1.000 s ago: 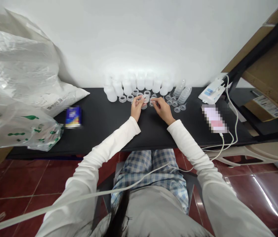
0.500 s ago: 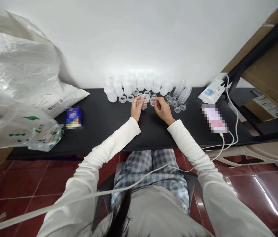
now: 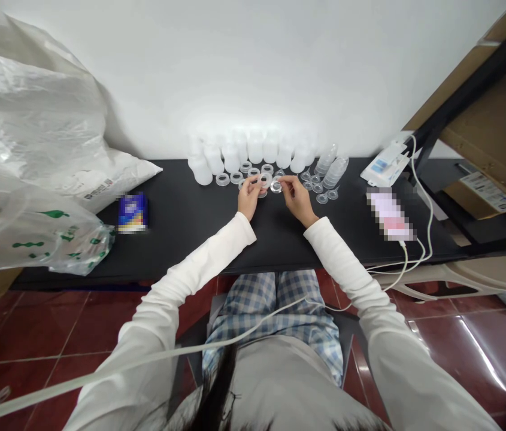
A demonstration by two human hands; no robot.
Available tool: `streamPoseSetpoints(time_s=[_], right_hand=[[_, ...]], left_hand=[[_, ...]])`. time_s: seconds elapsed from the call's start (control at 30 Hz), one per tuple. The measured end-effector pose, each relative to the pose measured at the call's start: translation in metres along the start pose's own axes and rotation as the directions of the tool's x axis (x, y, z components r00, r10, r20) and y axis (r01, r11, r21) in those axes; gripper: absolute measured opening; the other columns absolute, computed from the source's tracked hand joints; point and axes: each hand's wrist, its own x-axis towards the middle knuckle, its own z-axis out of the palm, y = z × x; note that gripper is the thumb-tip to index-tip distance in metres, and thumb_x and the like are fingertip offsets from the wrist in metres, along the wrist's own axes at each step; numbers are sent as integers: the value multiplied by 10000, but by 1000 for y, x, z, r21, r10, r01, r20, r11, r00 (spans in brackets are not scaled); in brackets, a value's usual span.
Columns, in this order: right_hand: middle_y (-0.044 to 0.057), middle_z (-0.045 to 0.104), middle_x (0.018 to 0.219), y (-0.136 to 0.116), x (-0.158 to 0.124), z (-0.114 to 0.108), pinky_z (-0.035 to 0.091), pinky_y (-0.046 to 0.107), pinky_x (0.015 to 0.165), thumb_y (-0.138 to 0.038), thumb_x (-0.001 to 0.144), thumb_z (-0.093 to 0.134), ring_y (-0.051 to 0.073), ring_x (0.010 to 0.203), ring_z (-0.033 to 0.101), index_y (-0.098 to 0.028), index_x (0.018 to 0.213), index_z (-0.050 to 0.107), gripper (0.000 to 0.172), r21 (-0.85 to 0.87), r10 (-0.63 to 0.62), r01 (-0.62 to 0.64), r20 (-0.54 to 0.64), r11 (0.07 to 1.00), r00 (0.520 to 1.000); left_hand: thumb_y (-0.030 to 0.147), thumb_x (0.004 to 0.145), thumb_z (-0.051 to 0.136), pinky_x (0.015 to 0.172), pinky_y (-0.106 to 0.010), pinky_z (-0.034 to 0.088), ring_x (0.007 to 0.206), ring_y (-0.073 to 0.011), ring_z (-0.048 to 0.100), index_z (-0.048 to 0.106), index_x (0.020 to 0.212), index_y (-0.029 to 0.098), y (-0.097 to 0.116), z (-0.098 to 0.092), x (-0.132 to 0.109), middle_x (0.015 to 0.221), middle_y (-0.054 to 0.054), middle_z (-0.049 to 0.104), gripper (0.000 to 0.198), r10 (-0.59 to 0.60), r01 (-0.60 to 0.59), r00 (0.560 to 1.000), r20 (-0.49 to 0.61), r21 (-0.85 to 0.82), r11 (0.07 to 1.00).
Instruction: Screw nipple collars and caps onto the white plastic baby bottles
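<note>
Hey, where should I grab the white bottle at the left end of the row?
Wrap your hand around the middle of the frosted white bottle, coming from the front left. Its smooth, rounded body suits a full grip, and that side looks open: the next bottle stands close on its right, and a clear plastic ring lies to its front right.

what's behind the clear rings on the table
Behind the rings stands a row of white plastic bottles, then a white wall. Anything directly behind the bottles is hidden.
</note>
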Motion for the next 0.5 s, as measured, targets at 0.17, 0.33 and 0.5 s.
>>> streamPoseSetpoints(time_s=[0.17,0.33,0.5], right_hand=[[66,735,1006,0,-1,3,564,332,727,-577,1068,352,178,745,660,-241,1177,628,448,-5,-2,3,52,1000,999],[50,735,961,1,0,3,553,311,723,-619,1047,387,166,725,650,-233,1180,636,478,-1,45,-45,20,999,999],[52,749,993,-2,0,0,553,309,730,-638,1034,408,163,724,643,-228,1155,650,492,-23,69,-70,-16,997,997]], left_hand=[[502,866,769,873,-323,636,866,-161,762,672,1118,222,3,4,-6,920,-32,776,390,32,-33,998,48,18,999],[612,845,746,739,-304,635,773,-163,746,689,1094,215,9,9,-13,897,-36,769,472,74,-78,982,173,13,997],[640,872,704,718,-322,623,706,-167,730,687,1070,217,8,9,-11,846,-35,751,467,30,-39,989,147,63,997]])
